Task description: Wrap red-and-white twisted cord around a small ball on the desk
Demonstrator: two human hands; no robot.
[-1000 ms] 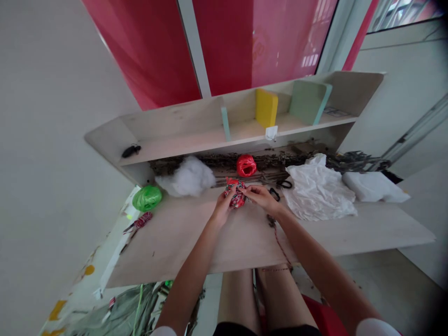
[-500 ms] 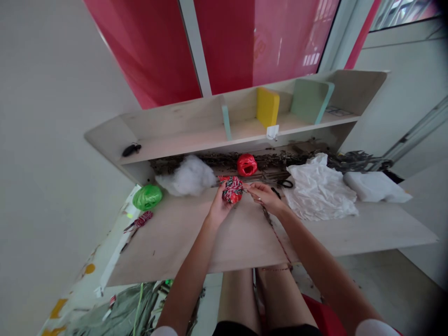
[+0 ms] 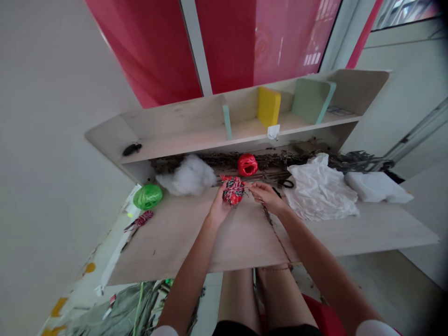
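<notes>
My left hand [image 3: 220, 205] is closed around a small red bundle [image 3: 234, 190] wound with red, white and dark yarn. Just right of it, my right hand [image 3: 265, 195] pinches a strand of the twisted yarn [image 3: 278, 238] at the bundle's side. That yarn trails below my right hand, over the table's front edge and onto my thigh. A ring shows on a right finger. Behind the bundle sits a red ball of plastic twine [image 3: 247, 165]. Black-handled scissors [image 3: 286, 184] lie beyond my right hand, partly hidden.
White stuffing [image 3: 193, 176], a green twine ball [image 3: 148, 197] and a wound red-white yarn bundle [image 3: 143, 218] lie to the left. To the right are a crumpled white cloth [image 3: 320, 191] and white foam [image 3: 376, 186]. Dry twigs [image 3: 271, 159] line the back under the shelf [image 3: 182, 140].
Both hands stay nearly in place at the bundle. The right fingers have shifted slightly at the strand, and the hanging yarn has moved a little. The view has shifted very slightly.
</notes>
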